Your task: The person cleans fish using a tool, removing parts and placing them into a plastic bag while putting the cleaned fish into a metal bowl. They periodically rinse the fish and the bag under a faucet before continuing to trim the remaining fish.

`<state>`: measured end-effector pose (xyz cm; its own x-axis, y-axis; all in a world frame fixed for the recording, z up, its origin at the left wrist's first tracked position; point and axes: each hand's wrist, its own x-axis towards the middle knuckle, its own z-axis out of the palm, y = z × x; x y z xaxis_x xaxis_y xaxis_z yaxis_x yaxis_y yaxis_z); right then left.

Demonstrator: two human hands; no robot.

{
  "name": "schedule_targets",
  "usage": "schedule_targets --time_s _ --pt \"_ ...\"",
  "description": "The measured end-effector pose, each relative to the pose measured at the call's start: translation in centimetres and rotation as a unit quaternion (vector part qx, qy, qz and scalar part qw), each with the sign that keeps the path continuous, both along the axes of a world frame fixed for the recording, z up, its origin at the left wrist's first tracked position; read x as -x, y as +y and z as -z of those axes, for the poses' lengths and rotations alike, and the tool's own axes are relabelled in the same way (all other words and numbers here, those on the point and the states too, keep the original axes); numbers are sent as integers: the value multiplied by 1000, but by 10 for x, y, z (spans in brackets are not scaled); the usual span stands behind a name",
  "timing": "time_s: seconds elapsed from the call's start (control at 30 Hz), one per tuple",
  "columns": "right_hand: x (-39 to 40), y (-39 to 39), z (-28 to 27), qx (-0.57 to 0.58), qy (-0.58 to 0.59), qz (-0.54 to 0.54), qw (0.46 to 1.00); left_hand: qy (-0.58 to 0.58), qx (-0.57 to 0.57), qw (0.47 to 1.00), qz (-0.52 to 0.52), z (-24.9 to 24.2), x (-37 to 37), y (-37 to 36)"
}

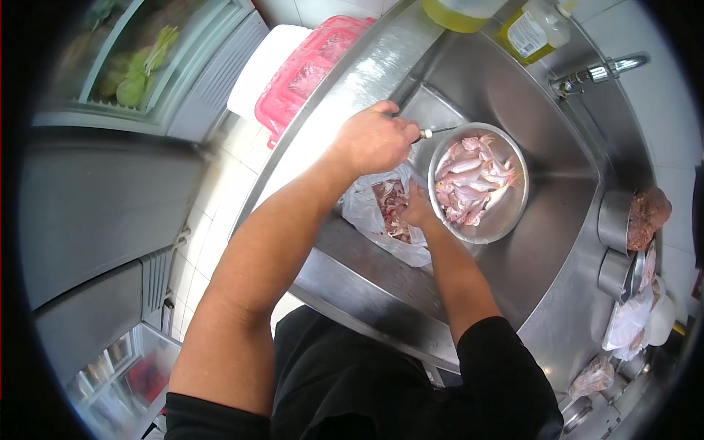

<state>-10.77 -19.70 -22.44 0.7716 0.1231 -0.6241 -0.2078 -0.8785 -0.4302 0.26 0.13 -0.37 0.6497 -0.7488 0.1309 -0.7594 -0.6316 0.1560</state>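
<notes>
My left hand (378,139) is closed around the handle of a thin-bladed tool (427,134) with a pale collar. Its narrow metal end points right, at the rim of a round steel bowl (522,194). Inside the bowl lie several pinkish whole fish (473,176). Below my left hand, a clear plastic bag (359,220) stands open, holding reddish fish scraps (392,209). My right hand (418,209) reaches over the bag's right side, fingers apart at the scraps; some fingertips are hidden.
A steel sink (557,198) surrounds the bowl and bag, with a faucet (605,71) at upper right. Bottles of yellow liquid (532,33) stand at the back. Steel pots (616,220) line the right counter. A red-lidded container (308,70) and fridges (110,205) are at left.
</notes>
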Motion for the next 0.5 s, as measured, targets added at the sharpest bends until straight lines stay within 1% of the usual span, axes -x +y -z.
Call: schedule_targets --time_s 0.03,0.13,0.23,0.33,0.37,0.47,0.5 --pt "-5 0 -3 15 26 -20 999 4 -4 1000 -1 1 0 -1" --pt "-8 4 -13 61 42 8 997 -10 -6 1000 3 4 0 0" --pt "1 2 -11 128 45 -94 986 -21 -2 1000 9 3 0 -1" --pt "12 1 -23 111 59 -69 990 -29 2 1000 11 2 0 -1" --pt "18 6 -30 126 28 -65 990 -31 4 999 12 2 0 -1" --pt "36 13 -61 109 -29 -122 986 -20 7 1000 4 1 1 -1" --pt "45 8 -33 91 -40 -130 986 -23 8 1000 6 0 1 -1"
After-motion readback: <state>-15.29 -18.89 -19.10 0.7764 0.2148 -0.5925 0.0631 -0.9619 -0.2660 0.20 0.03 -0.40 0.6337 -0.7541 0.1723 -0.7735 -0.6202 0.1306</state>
